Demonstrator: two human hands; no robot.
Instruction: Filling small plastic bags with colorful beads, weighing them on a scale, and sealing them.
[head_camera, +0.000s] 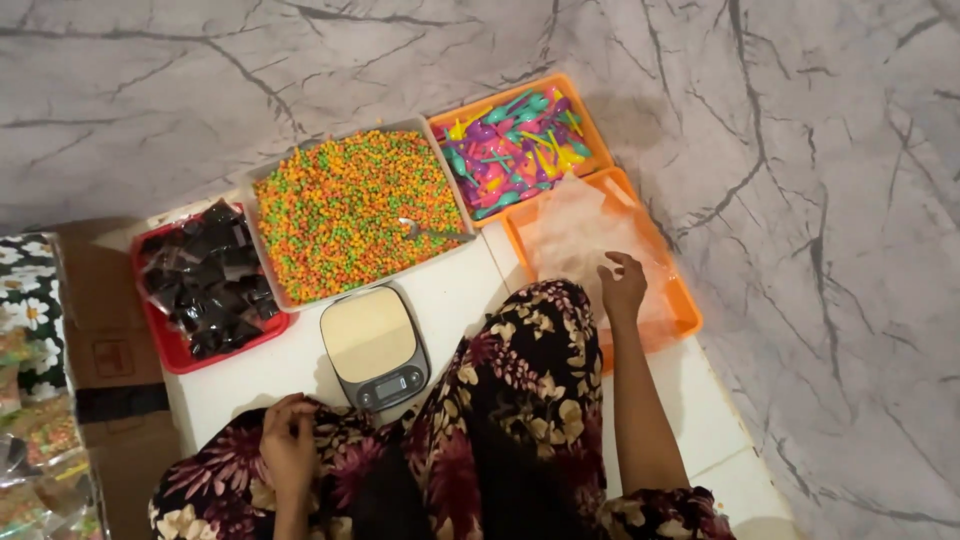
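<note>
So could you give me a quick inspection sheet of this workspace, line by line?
Surface: low white table on grey marbled floor.
Job's things: orange plastic tray of clear bags; grey tray of orange and green pellets with a metal spoon.
Clutter: orange tray of coloured plastic spoons; red tray of dark packets; small digital scale.
Grippers: right hand touches the clear bags; left hand rests on floral-clothed lap.
Cables: nothing seen.
Surroundings: cardboard box, filled packets at left.

Scale display (389, 387) digits too small to read.
</note>
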